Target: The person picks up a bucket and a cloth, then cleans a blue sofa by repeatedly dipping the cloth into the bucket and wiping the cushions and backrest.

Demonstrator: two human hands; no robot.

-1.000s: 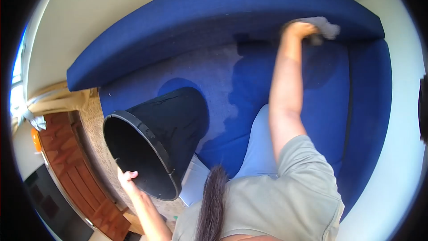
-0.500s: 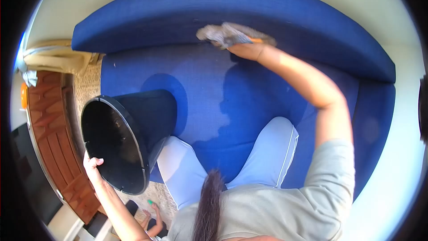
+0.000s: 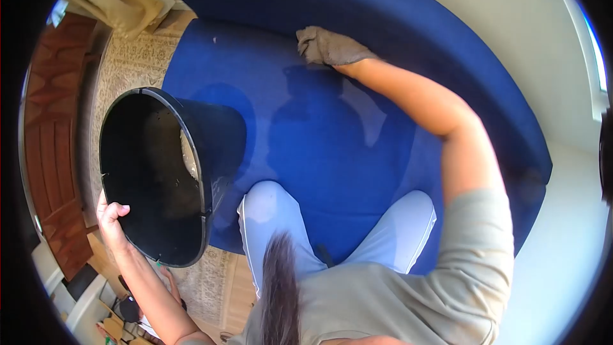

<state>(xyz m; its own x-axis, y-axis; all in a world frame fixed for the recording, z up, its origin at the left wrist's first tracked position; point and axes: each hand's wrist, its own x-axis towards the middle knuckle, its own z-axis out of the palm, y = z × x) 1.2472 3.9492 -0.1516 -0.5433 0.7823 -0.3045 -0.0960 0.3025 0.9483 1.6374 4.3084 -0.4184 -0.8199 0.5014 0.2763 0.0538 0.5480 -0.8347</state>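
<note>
My left hand grips the rim of a black bin, thumb inside and fingers outside. The bin lies tilted over the blue sofa seat, its mouth turned toward me. Something pale shows against its inner wall. A crumpled grey-brown cloth covers most of my right hand. Hand and cloth rest at the back of the seat, by the foot of the backrest. The fingers under the cloth are hidden.
At left stand a brown wooden cabinet and a beige draped cloth. A patterned rug covers the floor. Another person's arm shows low at left, behind my forearm. A small pale speck lies on the seat.
My view has turned, shifting the sofa in the picture. The cloth now drapes over my right hand, still near the backrest. My left hand keeps its hold on the bin, whose mouth faces me more.
</note>
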